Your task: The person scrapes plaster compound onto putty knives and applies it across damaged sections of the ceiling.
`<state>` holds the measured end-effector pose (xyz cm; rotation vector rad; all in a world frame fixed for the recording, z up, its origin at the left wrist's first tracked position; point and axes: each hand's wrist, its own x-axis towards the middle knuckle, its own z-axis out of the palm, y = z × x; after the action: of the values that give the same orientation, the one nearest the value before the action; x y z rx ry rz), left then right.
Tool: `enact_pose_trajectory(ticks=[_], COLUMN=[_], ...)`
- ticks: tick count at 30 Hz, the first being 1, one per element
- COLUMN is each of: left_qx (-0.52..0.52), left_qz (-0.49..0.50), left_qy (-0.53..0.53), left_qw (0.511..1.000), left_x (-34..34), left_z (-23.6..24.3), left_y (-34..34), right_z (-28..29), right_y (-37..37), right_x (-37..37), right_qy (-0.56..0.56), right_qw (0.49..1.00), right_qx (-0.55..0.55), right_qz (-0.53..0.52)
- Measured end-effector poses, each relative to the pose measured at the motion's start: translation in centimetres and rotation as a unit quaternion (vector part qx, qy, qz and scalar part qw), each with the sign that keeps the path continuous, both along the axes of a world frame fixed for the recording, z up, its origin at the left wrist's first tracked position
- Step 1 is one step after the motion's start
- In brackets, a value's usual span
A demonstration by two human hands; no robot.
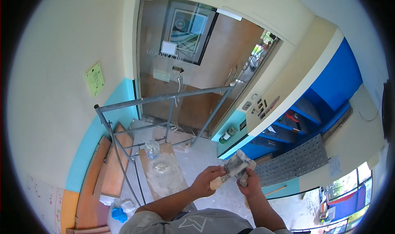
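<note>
Out in front of my chest, my left hand (207, 181) is closed on a plaster-smeared flat scraper (233, 165) with a pale end near the fingers. My right hand (250, 183) grips a smaller dark grey, plaster-coated blade (243, 176), pressed against or crossing the scraper; its exact kind is hard to make out. Below and to the left lies a dusty wooden board (166, 177) with a small heap of whitish plaster (161, 167) on it. A clear plastic container (152, 149) stands at the board's far end.
A grey metal scaffold frame (164, 97) stands before the glass door (158, 86). At right are blue shelves (306, 110) and a perforated grey metal plank (290, 162). Wooden panels (113, 168) lean along the left wall. A blue plastic bag (119, 214) lies at lower left.
</note>
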<state>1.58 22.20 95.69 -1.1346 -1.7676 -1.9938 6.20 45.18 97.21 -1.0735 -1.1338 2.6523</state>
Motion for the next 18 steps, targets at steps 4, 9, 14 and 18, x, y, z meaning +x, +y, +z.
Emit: enact_pose_trajectory(ticks=[4, 9, 14, 18], left_qx=[-0.174, -0.251, -0.208, -0.216], left_qz=[0.025, 0.141, 0.205, 0.234], left_qy=[-0.038, 0.068, 0.246, 0.333], left_qw=[0.984, 0.955, 0.924, 0.888], left_x=[0.1, -1.6, 0.1, 0.9], left_z=[-1.0, -2.2, 6.3, 8.3], left_y=[-0.7, -1.7, -0.8, 0.9], right_z=[2.5, 7.6, 10.6, 10.8], right_y=[0.7, 0.6, -1.4, -2.3], right_x=[1.2, 1.8, 2.1, 5.7], right_qy=[0.069, 0.144, 0.207, 0.279], right_qw=[0.997, 0.965, 0.903, 0.802], right_qx=[0.022, 0.204, 0.327, 0.524], right_qz=[-0.007, -0.085, -0.190, -0.069])
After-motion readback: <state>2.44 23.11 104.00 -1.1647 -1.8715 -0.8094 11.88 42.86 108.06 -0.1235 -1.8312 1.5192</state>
